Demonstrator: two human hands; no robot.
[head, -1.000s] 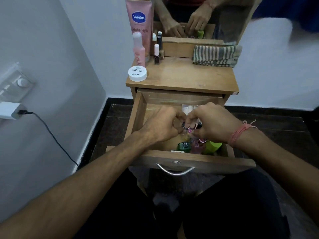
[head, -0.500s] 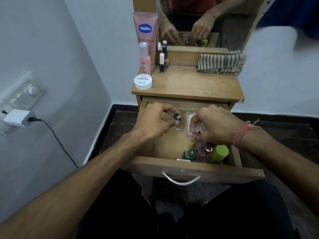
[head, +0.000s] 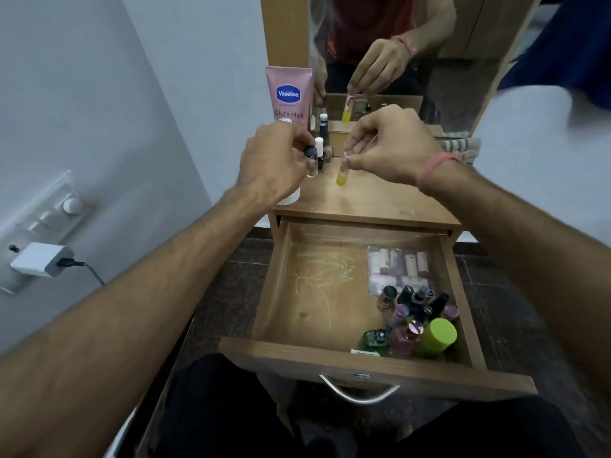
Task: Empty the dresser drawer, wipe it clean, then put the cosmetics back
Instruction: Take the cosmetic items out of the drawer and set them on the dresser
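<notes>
- The left hand [head: 271, 163], in the upper centre of the frame, pinches a small clear bottle with a black cap [head: 79, 159] between thumb and fingertips, holding it upright over the dresser top [head: 373, 200]; that is where things from the drawer are being parked.
- The right hand [head: 393, 143], just right of it, pinches the top of a slim yellow tube [head: 342, 175] that hangs down with its lower end close above the wood. Whether it touches, I cannot tell.
- A pink Vaseline tube [head: 289, 94], a few small bottles [head: 320, 150] and a white jar [head: 289, 198] stand along the top's left edge, which leaves the middle free for more.
- The drawer [head: 363, 361], pulled open in the lower centre, holds a cluster of nail polish bottles [head: 413, 309], a green-capped jar [head: 438, 335] and a clear packet [head: 400, 269], all at its right side.
- Yellowish scribble marks [head: 322, 272] on its bare left floor show why wiping is needed; emptying looks only partly done.
</notes>
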